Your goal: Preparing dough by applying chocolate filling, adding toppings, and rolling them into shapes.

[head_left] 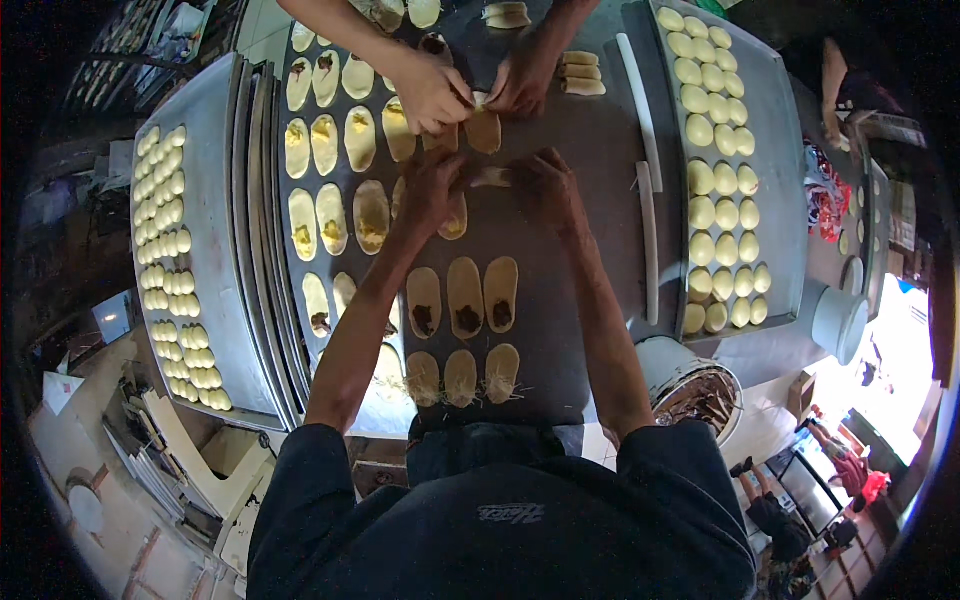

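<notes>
My left hand [436, 195] and my right hand [550, 192] face each other over the dark worktable, fingers curled in. Between them lies a small pale strip of dough [490, 177], partly rolled by its look, with its ends at my fingertips. Just beyond, another person's hands [437, 98] fold the far end of a flat oval of dough [483, 130]. Below my hands lie flat dough ovals with dark brown filling [464, 298] and ovals with pale shreds [460, 378]. To the left are rows of ovals with yellow filling [360, 138], partly covered by my left forearm.
A metal tray with dough balls [726, 215] stands at right, beside two white rods [640, 110]. Another tray of dough balls [165, 220] is at left. Finished rolls [581, 74] lie at the far side. A bucket of brown filling [700, 395] stands near my right elbow.
</notes>
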A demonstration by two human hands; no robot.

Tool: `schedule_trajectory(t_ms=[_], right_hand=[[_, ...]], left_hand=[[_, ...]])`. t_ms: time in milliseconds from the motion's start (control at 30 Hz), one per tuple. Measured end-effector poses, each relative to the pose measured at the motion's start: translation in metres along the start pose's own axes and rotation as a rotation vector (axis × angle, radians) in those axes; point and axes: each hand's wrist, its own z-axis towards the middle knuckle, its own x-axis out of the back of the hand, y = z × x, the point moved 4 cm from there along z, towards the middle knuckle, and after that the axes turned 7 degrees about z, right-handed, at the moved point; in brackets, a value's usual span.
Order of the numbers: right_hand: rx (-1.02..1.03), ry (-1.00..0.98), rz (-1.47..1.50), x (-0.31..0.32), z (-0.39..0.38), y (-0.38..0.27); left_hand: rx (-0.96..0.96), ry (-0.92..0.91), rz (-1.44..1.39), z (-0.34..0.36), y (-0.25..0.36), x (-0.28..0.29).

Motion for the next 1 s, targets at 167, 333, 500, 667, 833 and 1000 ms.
schedule_trajectory(t_ms=[167, 333, 500, 667, 833, 1000], right_hand=[[0.088, -0.089, 0.113, -0.002, -0.001, 0.005], [-0.391, 0.008, 0.479, -0.005, 0.0, 0.007], [-0.097, -0.05, 0.111, -0.002, 0.0, 0.001], [-0.312, -0.055, 0.471, 0.007, 0.003, -0.012], [-0.235, -0.045, 0.103, 0.026, -0.055, -0.017], [-0.779, 0.197, 0.483, 0.022, -0.106, -0.025]], left_hand=[[0.146, -0.266, -0.144, 0.001, 0.0, -0.014], [-0.015, -0.015, 0.178, 0.004, 0.01, 0.0], [-0.008, -0.191, 0.225, 0.005, 0.014, -0.01], [-0.044, -0.217, 0.027, -0.001, 0.031, -0.018], [-0.086, -0.244, -0.148, -0.022, 0.057, -0.024], [0.091, -0.005, 0.074, -0.073, 0.074, -0.02]])
